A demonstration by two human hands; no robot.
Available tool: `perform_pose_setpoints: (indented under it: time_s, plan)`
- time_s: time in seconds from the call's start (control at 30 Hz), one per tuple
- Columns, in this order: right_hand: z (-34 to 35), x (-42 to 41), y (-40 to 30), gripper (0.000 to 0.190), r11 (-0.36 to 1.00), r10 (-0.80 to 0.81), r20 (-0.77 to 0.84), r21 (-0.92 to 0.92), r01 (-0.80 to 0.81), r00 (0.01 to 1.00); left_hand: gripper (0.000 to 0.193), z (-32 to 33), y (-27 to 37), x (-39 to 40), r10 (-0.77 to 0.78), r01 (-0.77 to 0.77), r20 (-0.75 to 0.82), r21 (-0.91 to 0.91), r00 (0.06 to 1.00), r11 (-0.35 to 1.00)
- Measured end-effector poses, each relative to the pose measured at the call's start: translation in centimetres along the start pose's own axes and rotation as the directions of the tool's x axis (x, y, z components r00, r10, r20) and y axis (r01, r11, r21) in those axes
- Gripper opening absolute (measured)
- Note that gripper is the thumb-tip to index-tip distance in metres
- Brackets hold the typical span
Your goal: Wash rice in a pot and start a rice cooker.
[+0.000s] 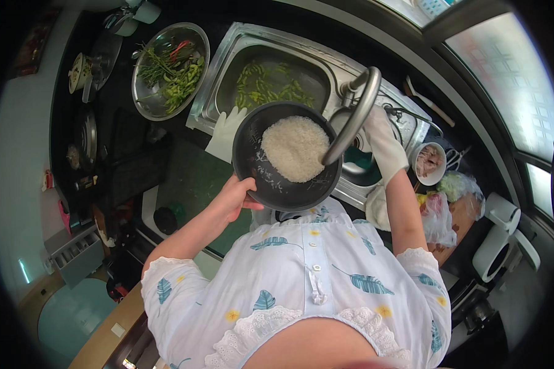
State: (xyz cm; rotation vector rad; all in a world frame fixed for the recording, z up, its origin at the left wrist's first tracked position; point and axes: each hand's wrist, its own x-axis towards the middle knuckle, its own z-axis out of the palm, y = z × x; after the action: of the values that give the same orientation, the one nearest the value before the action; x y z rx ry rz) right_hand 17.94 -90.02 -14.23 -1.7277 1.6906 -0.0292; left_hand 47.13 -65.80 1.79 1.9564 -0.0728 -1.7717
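Observation:
Bare, my left hand (241,196) grips the near left rim of a dark rice-cooker inner pot (258,184). White uncooked rice (295,147) is heaped inside, with loose grains stuck to the pot's dark base. Over the pot's right side arches the metal faucet (361,115), its spout end above the rice. A white rubber glove covers my right hand (382,138), which is beside the faucet; its fingertips are partly hidden behind the spout. Another white glove (224,133) lies at the sink's front edge, left of the pot.
Green edamame pods (267,85) lie in the large steel sink basin (316,69). A steel bowl (141,104) at left holds pods, green stems and red peppers. Right of the sink stand a white bowl of meat (429,163), kitchen scissors (457,159) and bagged vegetables (457,187).

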Motion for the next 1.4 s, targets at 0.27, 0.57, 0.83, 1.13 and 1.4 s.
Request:
perform_pose_setpoints:
  time_s: [0.27, 0.57, 0.83, 1.13, 1.4]
  plan:
    - [1.0, -2.6, 2.6, 0.031, 0.947, -0.304, -0.065, -0.13, 0.294, 0.95, 0.046, 1.6, -4.1, 0.5, 0.058, -0.055, 0.139, -0.025, 0.989, 0.998]
    - [-3.5, -11.2, 5.8, 0.036, 0.985, -0.166, 0.057, 0.065, 0.162, 0.984, 0.052, 2.1, -7.2, -0.1, 0.032, -0.029, 0.16, -0.021, 0.987, 0.999]
    - [-3.0, -17.7, 11.7, 0.036, 0.996, -0.081, 0.194, -0.031, 0.089, 0.978, 0.048, 2.2, -8.4, -1.3, 0.032, -0.033, 0.121, 0.006, 0.992, 0.999]
    - [3.6, -20.8, 23.2, 0.028, 0.996, 0.046, 0.44, 0.044, -0.073, 0.897, 0.046, 1.5, -8.4, -2.5, 0.061, -0.062, 0.071, 0.005, 0.996, 0.998]
    - [-2.4, -21.8, 12.6, 0.037, 0.998, 0.001, 0.413, -0.064, 0.028, 0.911, 0.051, 0.8, -8.8, -2.6, 0.117, -0.117, 0.001, -0.019, 0.993, 0.993]
